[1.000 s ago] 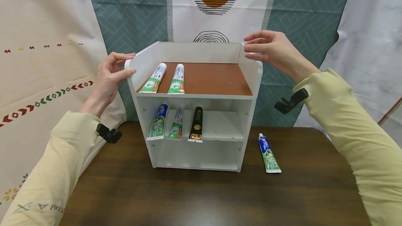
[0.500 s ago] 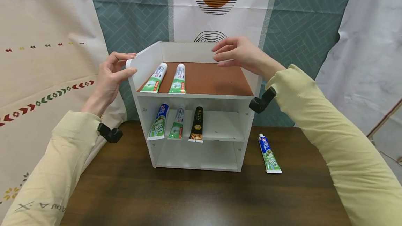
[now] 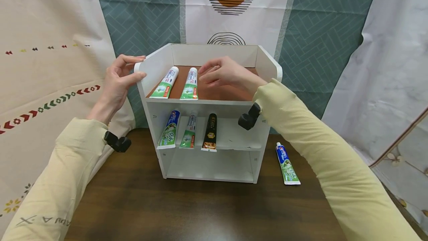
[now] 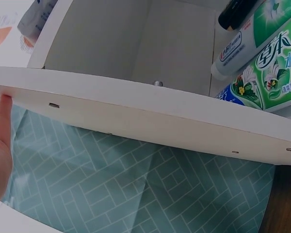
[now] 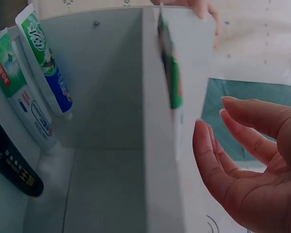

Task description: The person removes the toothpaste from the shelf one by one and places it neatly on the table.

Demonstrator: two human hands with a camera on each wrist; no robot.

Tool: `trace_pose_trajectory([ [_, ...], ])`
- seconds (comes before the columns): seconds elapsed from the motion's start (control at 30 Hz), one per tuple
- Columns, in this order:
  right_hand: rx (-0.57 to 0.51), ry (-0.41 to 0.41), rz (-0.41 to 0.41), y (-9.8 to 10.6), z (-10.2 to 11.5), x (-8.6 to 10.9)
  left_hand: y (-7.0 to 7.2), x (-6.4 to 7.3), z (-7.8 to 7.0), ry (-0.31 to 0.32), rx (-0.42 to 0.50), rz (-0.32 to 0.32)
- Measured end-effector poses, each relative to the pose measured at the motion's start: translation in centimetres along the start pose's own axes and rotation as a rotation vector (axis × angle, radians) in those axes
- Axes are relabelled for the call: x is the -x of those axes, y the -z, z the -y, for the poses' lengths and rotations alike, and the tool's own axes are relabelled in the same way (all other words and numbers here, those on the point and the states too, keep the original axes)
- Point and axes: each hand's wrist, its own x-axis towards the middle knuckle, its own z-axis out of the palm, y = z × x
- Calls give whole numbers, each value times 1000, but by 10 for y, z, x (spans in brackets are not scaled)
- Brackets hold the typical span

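While holding the right hand [image 3: 227, 73] over the brown top shelf [image 3: 227, 94] of a white shelf unit [image 3: 207, 103], had the fingers [image 5: 208, 150] bent and spread apart, with open space between them and the thumb. Held their tips just beside the nearer green-and-white tube [image 3: 189, 83] — with a gap showing in the right wrist view. Saw that tube lying with its cap toward the back wall and its flat end at the front edge of the top shelf. Saw the farther green-and-white tube [image 3: 164, 83] just to its left, lying at more of a slant, close to the left side panel [image 3: 153, 68].

With the left hand [image 3: 117, 77], pinched that panel near its upper front corner, with the thumb across the front edge and the other fingers along the far side.

On the middle shelf [image 3: 237, 133], below, counted three more from left to right: a blue-and-green tube [image 3: 168, 129], a small green-and-white tube [image 3: 189, 129] and a black-and-gold tube [image 3: 210, 133], all with caps toward the back. Saw the bottom compartment [image 3: 210, 166] beneath, then the dark tabletop [image 3: 214, 211] carrying the unit. To the right of the unit, found a loose blue-and-green tube [image 3: 288, 164] on the tabletop, lying label up.

Wore pale yellow sleeves [image 3: 317, 140], with a black device [image 3: 250, 116] at each wrist. Behind everything, faced teal patterned cloth [image 3: 143, 14] around a white panel [image 3: 200, 29] — with cream cloth [image 3: 53, 29] on the left and whitish cloth [image 3: 381, 44] on the right.
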Motion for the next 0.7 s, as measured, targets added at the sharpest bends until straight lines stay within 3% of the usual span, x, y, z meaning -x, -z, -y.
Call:
trace_pose_trajectory([
  [0.7,202,-55,6,-36,4,-17,0,1,0,6,8,-5],
])
